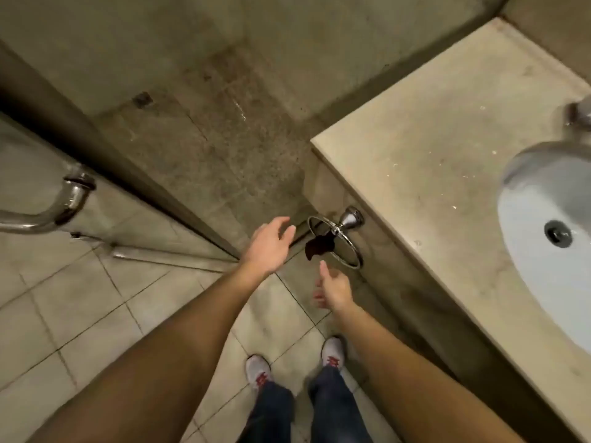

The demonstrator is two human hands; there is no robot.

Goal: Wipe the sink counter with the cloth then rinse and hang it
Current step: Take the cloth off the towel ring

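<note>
A small dark cloth [319,246] hangs from a chrome towel ring [339,241] fixed to the front face of the beige sink counter [431,161]. My left hand [268,246] is stretched out just left of the cloth with straight fingers, holding nothing. Slightly below the cloth, my right hand [332,289] is open and blurred, a short gap from the ring. The white basin [527,251] with its dark drain [558,233] is sunk into the counter at the right.
A chrome tap base [580,115] stands behind the basin at the right edge. A glass shower door with a chrome handle [60,206] is on the left. My feet in grey shoes [332,351] stand on the tiled floor below.
</note>
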